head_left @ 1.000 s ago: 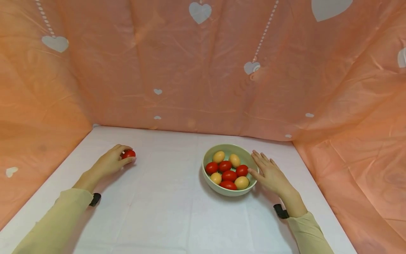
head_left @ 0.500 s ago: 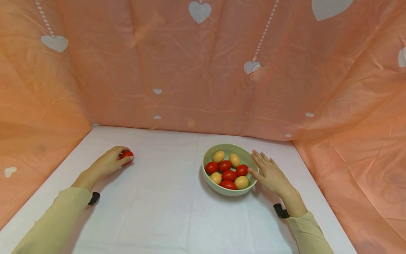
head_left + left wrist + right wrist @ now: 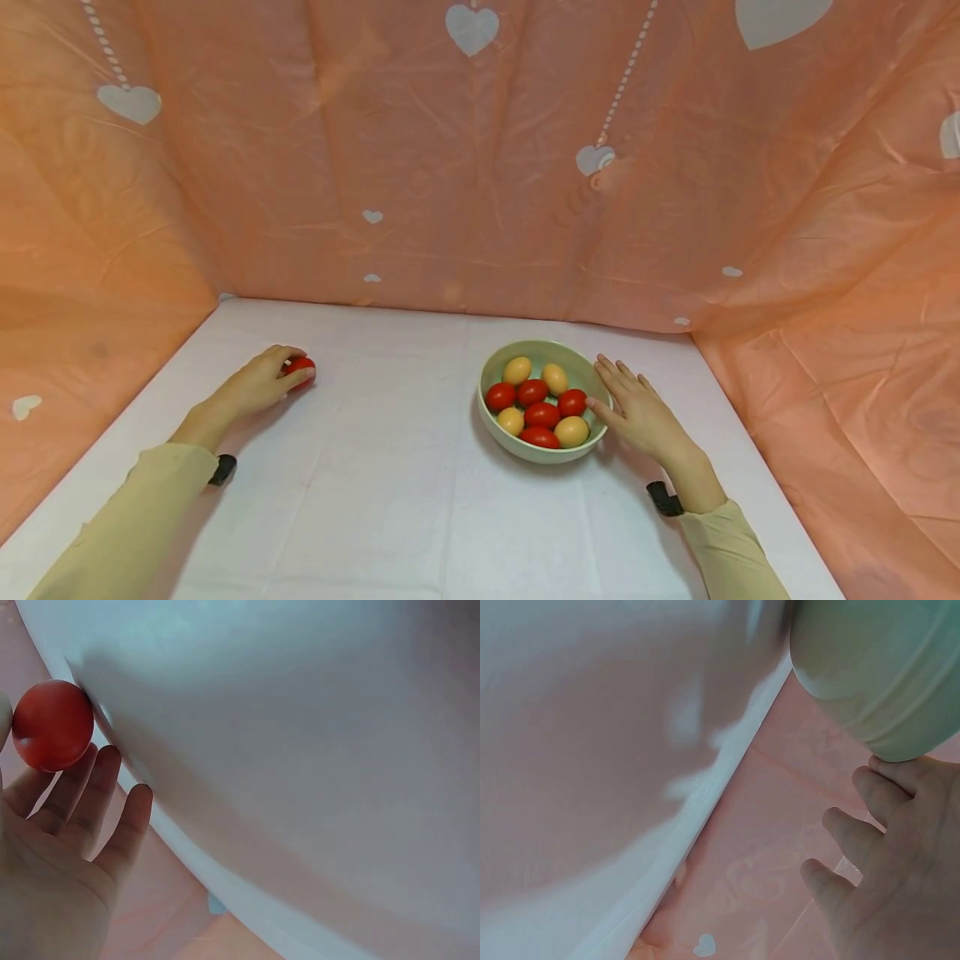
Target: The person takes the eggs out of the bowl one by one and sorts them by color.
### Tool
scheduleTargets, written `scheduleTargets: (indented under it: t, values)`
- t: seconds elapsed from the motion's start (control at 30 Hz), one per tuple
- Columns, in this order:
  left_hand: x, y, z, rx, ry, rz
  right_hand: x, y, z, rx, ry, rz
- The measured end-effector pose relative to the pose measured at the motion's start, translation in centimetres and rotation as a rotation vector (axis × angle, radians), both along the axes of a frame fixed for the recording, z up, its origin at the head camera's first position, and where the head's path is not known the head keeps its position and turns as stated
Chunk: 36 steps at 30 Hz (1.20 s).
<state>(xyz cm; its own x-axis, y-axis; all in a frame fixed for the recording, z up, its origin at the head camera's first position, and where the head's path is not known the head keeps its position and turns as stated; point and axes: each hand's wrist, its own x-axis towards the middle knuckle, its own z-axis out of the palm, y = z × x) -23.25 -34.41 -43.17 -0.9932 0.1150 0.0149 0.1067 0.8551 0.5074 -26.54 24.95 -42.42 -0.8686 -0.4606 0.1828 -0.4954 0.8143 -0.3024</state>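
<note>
My left hand (image 3: pixel 257 385) pinches a red egg (image 3: pixel 302 372) between thumb and fingers at the left of the white table. In the left wrist view the red egg (image 3: pixel 54 725) lies at the fingertips, seemingly on or just over the cloth. A pale green bowl (image 3: pixel 534 455) stands right of centre, holding several red eggs (image 3: pixel 542 415) and several tan eggs (image 3: pixel 572 432). With its fingers straight, my right hand (image 3: pixel 647 419) rests at the bowl's right rim, the thumb over the edge. In the right wrist view the bowl's outer wall (image 3: pixel 877 667) is against that hand.
A white cloth (image 3: pixel 390 467) covers the table. Orange-pink sheets with pale hearts (image 3: pixel 465 183) rise as walls at the back, left and right. A black wrist strap (image 3: pixel 223 470) shows at the left cuff, another (image 3: pixel 664 498) at the right.
My left hand has shifted slightly left with the red egg, then stayed nearly still. The right hand and bowl have not moved.
</note>
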Motion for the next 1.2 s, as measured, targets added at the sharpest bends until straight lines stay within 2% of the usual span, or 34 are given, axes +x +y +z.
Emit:
scheduleTargets:
  t: [0.37, 0.7, 0.9, 1.2]
  values:
    - [0.05, 0.11, 0.16, 0.003, -0.014, 0.011, 0.12, 0.02, -0.04, 0.003, -0.011, -0.007]
    - [-0.13, -0.09, -0.32, 0.019, -0.018, 0.011, 0.3, -0.05, 0.22, -0.004, -0.016, -0.007]
    - [-0.11, -0.08, -0.22, 0.022, -0.019, 0.009, 0.31, -0.06, 0.21, -0.004, -0.018, -0.006]
    - [0.03, 0.28, 0.08, 0.027, 0.022, 0.038, 0.17, -0.07, 0.2, 0.0, -0.02, -0.008]
